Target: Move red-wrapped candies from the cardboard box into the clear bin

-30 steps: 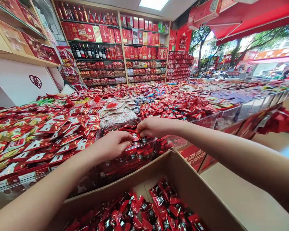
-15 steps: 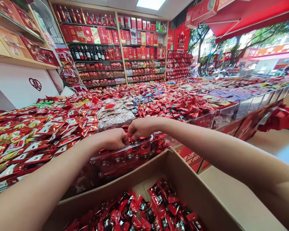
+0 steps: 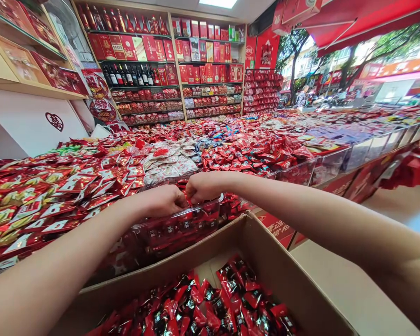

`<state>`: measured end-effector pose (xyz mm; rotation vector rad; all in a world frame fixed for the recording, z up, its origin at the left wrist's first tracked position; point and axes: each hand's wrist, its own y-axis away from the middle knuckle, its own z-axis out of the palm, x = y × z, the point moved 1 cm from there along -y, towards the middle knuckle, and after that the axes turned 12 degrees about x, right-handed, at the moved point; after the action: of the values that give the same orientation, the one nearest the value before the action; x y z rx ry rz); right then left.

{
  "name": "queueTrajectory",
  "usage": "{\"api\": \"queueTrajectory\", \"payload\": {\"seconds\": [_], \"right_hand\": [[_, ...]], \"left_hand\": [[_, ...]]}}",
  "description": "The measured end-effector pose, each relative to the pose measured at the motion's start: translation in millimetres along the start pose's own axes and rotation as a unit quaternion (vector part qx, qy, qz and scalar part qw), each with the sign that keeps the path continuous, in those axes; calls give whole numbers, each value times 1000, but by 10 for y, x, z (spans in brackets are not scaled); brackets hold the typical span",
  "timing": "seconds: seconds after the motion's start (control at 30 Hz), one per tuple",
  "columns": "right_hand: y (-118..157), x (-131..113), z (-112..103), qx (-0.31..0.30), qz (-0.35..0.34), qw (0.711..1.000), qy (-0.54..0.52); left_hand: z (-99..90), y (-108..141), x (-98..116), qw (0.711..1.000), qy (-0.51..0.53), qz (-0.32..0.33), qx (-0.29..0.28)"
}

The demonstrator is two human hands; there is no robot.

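My left hand (image 3: 166, 200) and my right hand (image 3: 203, 187) meet over a clear plastic bin (image 3: 182, 226) of red-wrapped candies, fingers curled down inside its rim. Both hands are closed; what their fingertips grip is hidden by the fingers and the packets. Right below the bin, an open cardboard box (image 3: 269, 252) holds many loose red and black wrapped candies (image 3: 210, 308). White patterned packets (image 3: 171, 165) lie just behind my hands.
Red and gold packets (image 3: 66, 191) are heaped at the left, more red ones (image 3: 252, 151) behind on the right. Clear bins (image 3: 331, 165) line the counter's right edge. Shelves (image 3: 177, 65) of bottles and boxes stand at the back. A person (image 3: 301, 97) is outside.
The view has shifted slightly, and the person outside shows more clearly. My hands stay over the clear bin, with almost no change in pose.
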<state>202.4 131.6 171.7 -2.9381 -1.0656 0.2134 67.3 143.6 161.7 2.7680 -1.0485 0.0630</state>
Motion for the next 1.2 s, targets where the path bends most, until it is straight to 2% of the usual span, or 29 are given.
{"api": "queueTrajectory", "payload": {"seconds": [0.07, 0.27, 0.57, 0.8, 1.2], "right_hand": [[11, -12, 0, 6, 7, 1000, 4], [-13, 32, 54, -37, -10, 999, 15], [54, -37, -22, -12, -1, 998, 62], [58, 13, 34, -21, 2, 1000, 16], [-53, 66, 106, -106, 22, 990, -87]], "left_hand": [[3, 7, 0, 1000, 7, 1, 3], [8, 42, -20, 1000, 23, -6, 6], [5, 33, 1, 998, 50, -27, 0], [5, 38, 14, 996, 77, -41, -19], [-5, 42, -37, 997, 68, -31, -6]]}}
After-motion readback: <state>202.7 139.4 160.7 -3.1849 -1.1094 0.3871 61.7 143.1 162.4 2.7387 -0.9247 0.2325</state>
